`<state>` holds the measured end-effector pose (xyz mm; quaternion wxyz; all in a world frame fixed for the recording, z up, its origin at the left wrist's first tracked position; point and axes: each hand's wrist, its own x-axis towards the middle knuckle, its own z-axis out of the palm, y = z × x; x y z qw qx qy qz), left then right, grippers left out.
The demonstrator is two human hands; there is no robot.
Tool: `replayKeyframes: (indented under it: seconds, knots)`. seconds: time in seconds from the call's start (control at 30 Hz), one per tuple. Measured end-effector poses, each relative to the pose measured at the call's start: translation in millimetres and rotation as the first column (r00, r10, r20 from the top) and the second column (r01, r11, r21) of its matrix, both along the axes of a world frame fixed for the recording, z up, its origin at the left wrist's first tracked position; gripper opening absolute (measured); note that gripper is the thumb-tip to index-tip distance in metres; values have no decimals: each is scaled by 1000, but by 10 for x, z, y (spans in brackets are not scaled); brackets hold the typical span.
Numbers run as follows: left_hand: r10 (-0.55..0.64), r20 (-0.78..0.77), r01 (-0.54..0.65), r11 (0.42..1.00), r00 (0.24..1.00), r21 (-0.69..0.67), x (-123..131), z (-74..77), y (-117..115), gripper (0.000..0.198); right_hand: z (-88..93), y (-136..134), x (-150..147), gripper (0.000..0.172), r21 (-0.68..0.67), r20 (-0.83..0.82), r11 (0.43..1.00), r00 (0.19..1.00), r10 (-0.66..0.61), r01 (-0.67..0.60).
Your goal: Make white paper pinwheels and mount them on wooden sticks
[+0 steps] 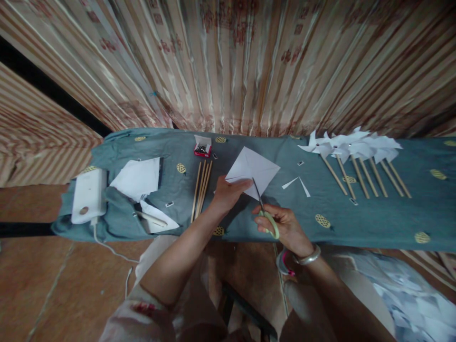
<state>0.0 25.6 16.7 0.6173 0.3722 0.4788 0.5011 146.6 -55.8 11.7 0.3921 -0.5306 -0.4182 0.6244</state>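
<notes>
A white paper square [253, 164] with creases from its corners is pinched by my left hand [228, 192] at its lower left edge. My right hand [281, 225] grips scissors [270, 222] with light green handles. Their dark blades lie at the paper's lower corner, pointing toward its middle. Right of the paper, two thin white paper slivers [296, 182] rest on the cloth. Several wooden sticks [202, 187] lie side by side left of my left hand. Behind them stands an open small red box [203, 148] with shiny metal bits inside.
White paper pinwheels [351, 145] on wooden sticks lie in a row at the right of the green cloth [384, 218]. At the left are a white power bank [89, 195] with a cable, paper sheets [138, 178] and a pen-like tool [152, 218]. A striped curtain [228, 66] hangs behind.
</notes>
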Motion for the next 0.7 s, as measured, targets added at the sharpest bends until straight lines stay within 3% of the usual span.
replayKeyframes:
  seconds: [0.7]
  knots:
    - [-12,28,12,1000,1000,-20,-4,5,-1,21,16,11,3,45,-13,-2,1000,1000,9,-9]
